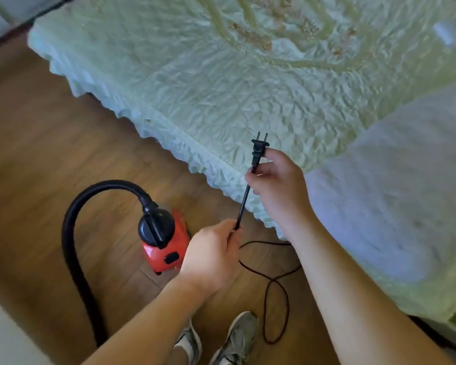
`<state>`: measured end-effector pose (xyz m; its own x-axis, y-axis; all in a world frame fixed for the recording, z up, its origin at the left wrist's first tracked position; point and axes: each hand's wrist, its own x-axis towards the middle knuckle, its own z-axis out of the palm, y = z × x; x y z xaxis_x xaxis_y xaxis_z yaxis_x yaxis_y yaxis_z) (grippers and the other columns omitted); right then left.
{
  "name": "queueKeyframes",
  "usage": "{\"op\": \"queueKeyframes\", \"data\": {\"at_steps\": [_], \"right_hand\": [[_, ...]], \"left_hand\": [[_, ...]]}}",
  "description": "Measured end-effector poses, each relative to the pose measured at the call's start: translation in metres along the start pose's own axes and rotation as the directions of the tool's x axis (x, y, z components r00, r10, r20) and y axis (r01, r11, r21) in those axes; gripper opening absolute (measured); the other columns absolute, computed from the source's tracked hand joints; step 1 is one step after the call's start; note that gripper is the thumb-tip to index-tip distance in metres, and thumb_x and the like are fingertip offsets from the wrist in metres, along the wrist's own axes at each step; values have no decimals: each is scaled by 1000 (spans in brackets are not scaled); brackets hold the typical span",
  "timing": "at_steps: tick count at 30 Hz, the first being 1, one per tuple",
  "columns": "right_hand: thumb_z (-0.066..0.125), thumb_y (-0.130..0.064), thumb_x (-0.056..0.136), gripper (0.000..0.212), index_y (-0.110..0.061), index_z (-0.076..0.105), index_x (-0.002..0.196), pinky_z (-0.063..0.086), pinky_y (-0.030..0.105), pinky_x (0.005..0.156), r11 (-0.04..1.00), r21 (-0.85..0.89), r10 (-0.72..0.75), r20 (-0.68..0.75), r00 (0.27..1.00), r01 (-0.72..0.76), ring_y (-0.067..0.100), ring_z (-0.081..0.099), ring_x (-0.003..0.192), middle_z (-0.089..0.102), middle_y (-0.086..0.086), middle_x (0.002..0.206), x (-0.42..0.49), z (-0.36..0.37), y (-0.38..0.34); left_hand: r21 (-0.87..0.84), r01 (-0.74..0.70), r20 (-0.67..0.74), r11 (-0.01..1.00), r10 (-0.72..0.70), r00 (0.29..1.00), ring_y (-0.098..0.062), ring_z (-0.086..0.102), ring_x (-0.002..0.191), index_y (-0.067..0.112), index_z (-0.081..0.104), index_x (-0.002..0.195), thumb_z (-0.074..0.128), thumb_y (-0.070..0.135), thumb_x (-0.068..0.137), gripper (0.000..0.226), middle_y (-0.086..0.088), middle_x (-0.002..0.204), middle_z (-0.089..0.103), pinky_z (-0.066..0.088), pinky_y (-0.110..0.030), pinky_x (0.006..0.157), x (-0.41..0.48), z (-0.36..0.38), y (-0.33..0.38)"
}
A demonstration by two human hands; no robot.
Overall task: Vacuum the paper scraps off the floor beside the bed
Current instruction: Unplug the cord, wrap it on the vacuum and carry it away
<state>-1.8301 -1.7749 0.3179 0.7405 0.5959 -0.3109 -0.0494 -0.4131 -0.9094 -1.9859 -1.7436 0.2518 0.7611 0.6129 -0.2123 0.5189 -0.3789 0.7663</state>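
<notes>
Our right hand pinching the plug, left hand gripping the power cord, we could snag a shoe in the slack at lower centre and topple the vacuum cleaner.

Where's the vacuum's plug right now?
Head view, center: plug held by the right hand over the bed edge, prongs up; left hand grips the cord below.

right hand pinching black plug, left hand gripping cord, red vac on wood floor
</notes>
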Motion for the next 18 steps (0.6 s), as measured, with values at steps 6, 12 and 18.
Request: {"op": "queueKeyframes", "data": {"at_steps": [6, 12, 18], "right_hand": [[70, -10, 87, 37, -45, 62, 98, 57, 44, 86, 996, -81, -13, 143, 990, 25, 15, 68, 79, 71, -5, 83, 28, 112, 19], [70, -14, 86, 30, -42, 66, 94, 56, 50, 91, 989, -146, 45, 217, 975, -13, 16, 70, 88, 71, -12, 80, 56, 208, 47], [69, -19, 85, 23, -36, 69, 101, 56, 51, 90, 978, -209, 81, 278, 957, -22, 19, 70, 90, 72, -6, 84, 78, 269, 79]], "left_hand": [[-95, 128, -83, 987, -136, 987, -12, 57, 58, 22, 64, 93, 54, 26, 103, 15, 8, 67, 61, 51, -39, 57, -1, -25, -86], [-135, 214, -91, 967, -227, 970, -10, 60, 60, 24, 64, 95, 52, 29, 104, 16, 8, 71, 64, 52, -32, 56, 11, -46, -168], [-141, 285, -69, 948, -297, 952, -4, 56, 57, 25, 63, 93, 49, 30, 105, 18, 12, 72, 61, 38, -11, 52, 21, -53, -231]]}}
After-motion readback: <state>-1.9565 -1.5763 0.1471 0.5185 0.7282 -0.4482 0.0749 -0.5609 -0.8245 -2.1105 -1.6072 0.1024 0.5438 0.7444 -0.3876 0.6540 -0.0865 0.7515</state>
